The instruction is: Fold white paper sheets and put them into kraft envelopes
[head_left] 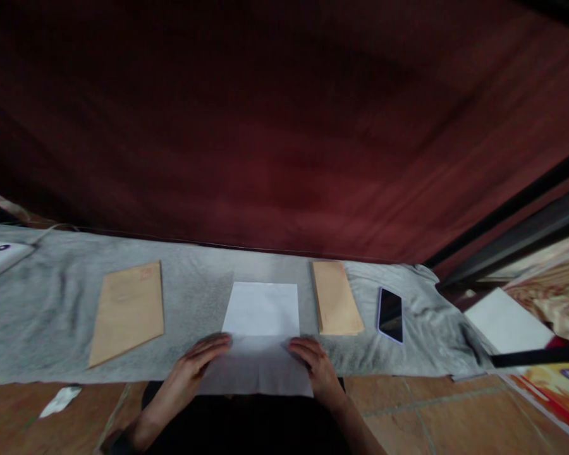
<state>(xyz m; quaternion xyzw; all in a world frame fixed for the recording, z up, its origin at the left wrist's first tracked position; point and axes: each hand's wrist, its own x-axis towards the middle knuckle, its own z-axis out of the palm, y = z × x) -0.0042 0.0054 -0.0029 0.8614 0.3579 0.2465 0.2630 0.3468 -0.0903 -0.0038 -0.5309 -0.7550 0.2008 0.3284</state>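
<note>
A white sheet of paper (262, 309) lies on a grey cloth (194, 291) at the middle, its near part hanging over the cloth's front edge. My left hand (200, 361) presses on the paper's left side and my right hand (314, 361) on its right side, fingers flat and pointing inward along a crease line. A brown envelope (128, 311) lies to the left of the paper. A stack of brown envelopes (336, 297) lies just to its right.
A dark phone (391, 315) lies right of the envelope stack. A white device with a cable (0, 258) sits at the far left. A dark red curtain (284, 126) hangs behind. White sheets (507, 322) and a printed box are at the right; a scrap (61, 400) lies on the tiled floor.
</note>
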